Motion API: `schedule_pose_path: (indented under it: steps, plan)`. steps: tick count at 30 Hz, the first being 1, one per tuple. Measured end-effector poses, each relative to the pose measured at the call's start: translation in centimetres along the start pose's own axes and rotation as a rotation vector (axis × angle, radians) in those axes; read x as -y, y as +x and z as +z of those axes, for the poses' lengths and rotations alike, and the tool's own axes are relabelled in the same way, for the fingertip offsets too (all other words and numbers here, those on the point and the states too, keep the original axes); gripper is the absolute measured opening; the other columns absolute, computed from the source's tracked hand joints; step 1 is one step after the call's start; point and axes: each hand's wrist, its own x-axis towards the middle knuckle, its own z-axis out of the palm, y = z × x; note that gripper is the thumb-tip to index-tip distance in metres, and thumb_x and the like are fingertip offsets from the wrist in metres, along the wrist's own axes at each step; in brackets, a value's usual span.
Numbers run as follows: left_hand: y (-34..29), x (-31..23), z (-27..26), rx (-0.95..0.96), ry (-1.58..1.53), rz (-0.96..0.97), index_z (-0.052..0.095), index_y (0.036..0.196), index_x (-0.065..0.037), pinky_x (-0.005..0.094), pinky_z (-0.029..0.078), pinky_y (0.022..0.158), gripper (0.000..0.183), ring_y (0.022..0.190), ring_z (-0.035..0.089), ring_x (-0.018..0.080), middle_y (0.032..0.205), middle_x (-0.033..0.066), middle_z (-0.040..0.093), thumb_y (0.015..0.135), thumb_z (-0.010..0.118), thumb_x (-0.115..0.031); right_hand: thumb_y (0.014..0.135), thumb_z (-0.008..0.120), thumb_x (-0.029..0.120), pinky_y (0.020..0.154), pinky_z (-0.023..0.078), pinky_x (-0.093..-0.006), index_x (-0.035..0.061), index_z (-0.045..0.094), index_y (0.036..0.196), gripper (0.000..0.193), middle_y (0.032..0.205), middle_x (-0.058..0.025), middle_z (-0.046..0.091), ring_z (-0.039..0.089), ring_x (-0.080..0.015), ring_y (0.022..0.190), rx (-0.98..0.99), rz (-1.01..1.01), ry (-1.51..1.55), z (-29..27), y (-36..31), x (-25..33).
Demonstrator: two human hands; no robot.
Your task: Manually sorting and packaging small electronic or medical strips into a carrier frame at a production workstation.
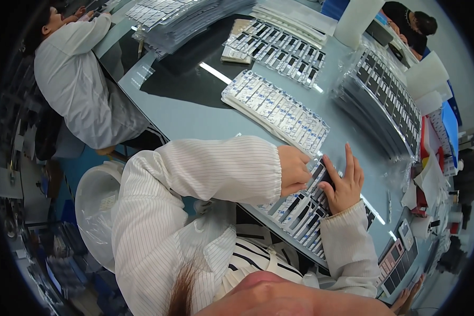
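Note:
My left hand (293,170) is closed, pinching at a small dark flat part (318,171) on a tray of many such parts (300,213) at the near table edge. My right hand (344,182) rests flat on the same tray, fingers spread and pointing away, just beside the left hand. Both arms wear white striped sleeves. The part under the hands is mostly hidden.
A second white tray of small parts (276,108) lies just beyond my hands. More trays (279,45) and bagged stacks (384,100) sit across the grey table (195,113). A person in a white coat (76,79) sits at the left; another person (413,23) is far right.

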Motion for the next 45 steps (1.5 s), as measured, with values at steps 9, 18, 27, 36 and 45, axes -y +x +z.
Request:
schedule_pose_path:
  steps: [9,18,27,36,45]
  plan:
    - [0.7,2.0,2.5,0.047,0.026,0.055,0.069,0.088,-0.003,0.0398,0.054,0.079,0.022,0.087,0.064,0.0291,0.084,0.0130,0.069,0.094,0.060,-0.023,0.094,0.042,0.069,0.115,0.024,-0.0509,0.0246,0.058,0.143,0.068,0.164,-0.0182,0.025,0.032,-0.0384,0.143,0.033,0.022,0.007,-0.3,-1.1,-0.2]
    - [0.6,1.9,2.7,-0.163,0.027,0.173,0.071,0.082,-0.001,0.0382,0.055,0.069,0.013,0.077,0.065,0.0251,0.079,0.0110,0.072,0.087,0.069,-0.013,0.092,0.043,0.072,0.113,0.027,-0.0520,0.0200,0.060,0.140,0.073,0.160,-0.0221,0.030,0.036,-0.0411,0.140,-0.021,-0.068,-0.116,-0.3,-2.8,1.3]
    - [0.0,2.0,2.7,-0.178,0.127,0.301,0.071,0.082,-0.002,0.0373,0.057,0.073,0.012,0.084,0.066,0.0238,0.089,0.0092,0.074,0.084,0.072,-0.014,0.089,0.050,0.070,0.115,0.025,-0.0559,0.0197,0.062,0.138,0.071,0.163,-0.0158,0.029,0.031,-0.0416,0.144,-0.013,-0.089,0.005,-0.2,-3.0,2.0]
    - [-1.9,0.4,4.3,-0.167,0.287,0.270,0.070,0.084,-0.004,0.0366,0.055,0.078,0.013,0.094,0.065,0.0228,0.105,0.0090,0.075,0.085,0.072,-0.017,0.087,0.059,0.062,0.123,0.017,-0.0532,0.0128,0.034,0.156,0.088,0.165,-0.0055,0.028,0.023,-0.0267,0.153,0.178,-0.149,0.128,0.5,-2.8,2.3]
    - [-2.0,-0.7,5.6,-0.132,0.447,0.194,0.069,0.079,-0.005,0.0368,0.055,0.080,0.016,0.101,0.063,0.0233,0.107,0.0070,0.072,0.085,0.071,-0.020,0.090,0.062,0.047,0.122,0.015,-0.0547,0.0172,0.029,0.159,0.083,0.168,-0.0103,0.020,0.019,-0.0273,0.155,0.308,-0.197,0.205,0.5,-3.5,2.0]
